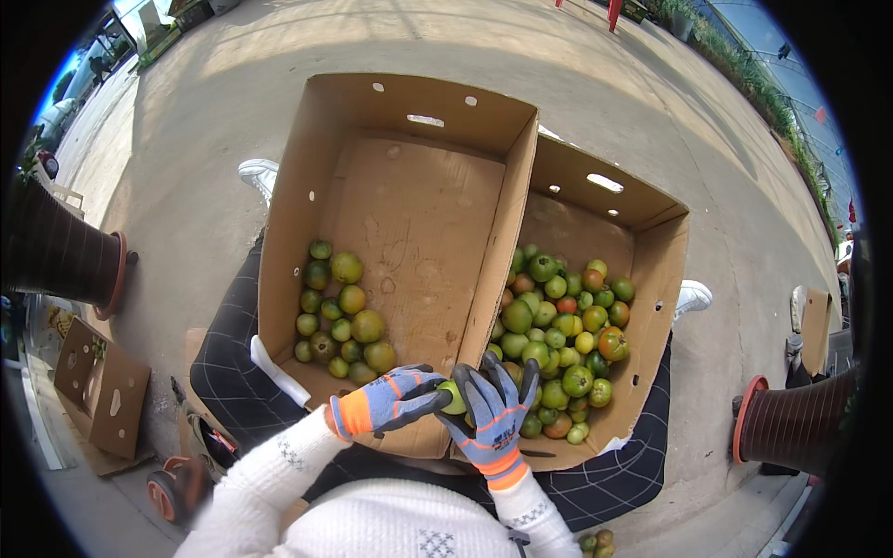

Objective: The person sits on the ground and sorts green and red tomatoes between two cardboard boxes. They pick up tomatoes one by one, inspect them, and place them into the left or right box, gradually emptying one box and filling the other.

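Note:
Two cardboard boxes stand side by side before me. Over their shared front corner, a light green tomato point(455, 397) sits between the fingertips of my left hand point(391, 401) and the thumb and fingers of my right hand point(492, 415). Both hands wear blue, orange and black work gloves, and they partly cover the tomato. In the left box point(432, 216), several green and yellowish tomatoes point(342, 307) lie along the left side. The right box point(659, 240) holds a thick pile of tomatoes point(558, 335), mostly green, some reddening. My right hand overlaps the pile's near left edge.
Large ribbed dark planters point(63, 244) point(795, 418) stand at both sides. At lower left are another cardboard box point(104, 390) and an orange-rimmed wheel point(164, 495). More tomatoes point(596, 543) lie on the concrete floor point(209, 84) at the bottom. My legs flank the boxes.

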A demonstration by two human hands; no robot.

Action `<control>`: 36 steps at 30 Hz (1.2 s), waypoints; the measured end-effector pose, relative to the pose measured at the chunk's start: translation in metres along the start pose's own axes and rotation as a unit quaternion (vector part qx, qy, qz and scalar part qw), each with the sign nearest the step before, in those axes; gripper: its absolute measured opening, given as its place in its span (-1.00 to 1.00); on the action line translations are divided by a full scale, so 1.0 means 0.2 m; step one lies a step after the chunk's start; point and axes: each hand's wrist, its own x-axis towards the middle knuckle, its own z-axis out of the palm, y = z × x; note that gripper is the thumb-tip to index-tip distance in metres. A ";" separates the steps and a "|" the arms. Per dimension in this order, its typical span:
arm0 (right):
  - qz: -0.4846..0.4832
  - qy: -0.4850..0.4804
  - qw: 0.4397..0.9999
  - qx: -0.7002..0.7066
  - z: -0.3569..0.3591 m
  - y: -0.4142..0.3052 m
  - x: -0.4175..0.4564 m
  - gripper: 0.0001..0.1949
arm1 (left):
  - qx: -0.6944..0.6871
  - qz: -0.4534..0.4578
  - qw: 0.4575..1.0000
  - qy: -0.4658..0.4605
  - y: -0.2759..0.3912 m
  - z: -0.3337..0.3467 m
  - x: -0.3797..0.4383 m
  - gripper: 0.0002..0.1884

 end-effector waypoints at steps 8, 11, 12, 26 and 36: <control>0.216 0.096 0.962 -0.139 -0.05 0.28 -0.03 -0.25 | 0.598 -0.165 0.764 -0.177 -0.62 0.21 0.11 -0.43; 0.177 0.061 0.976 -0.108 -0.03 0.24 -0.03 -0.23 | 0.613 -0.180 0.739 -0.211 -0.80 0.31 0.13 -0.32; 0.150 0.046 0.985 -0.079 -0.02 0.21 -0.03 -0.21 | 0.574 -0.205 0.766 -0.204 -0.74 0.28 0.15 -0.33; 0.109 0.088 0.989 -0.048 -0.04 0.12 -0.03 -0.28 | 0.189 -0.173 0.966 -0.027 -0.05 -0.04 0.01 -0.57; 0.125 0.040 0.989 -0.073 -0.04 0.17 -0.04 -0.20 | 0.640 -0.072 0.697 -0.314 -0.56 -0.02 0.12 -0.59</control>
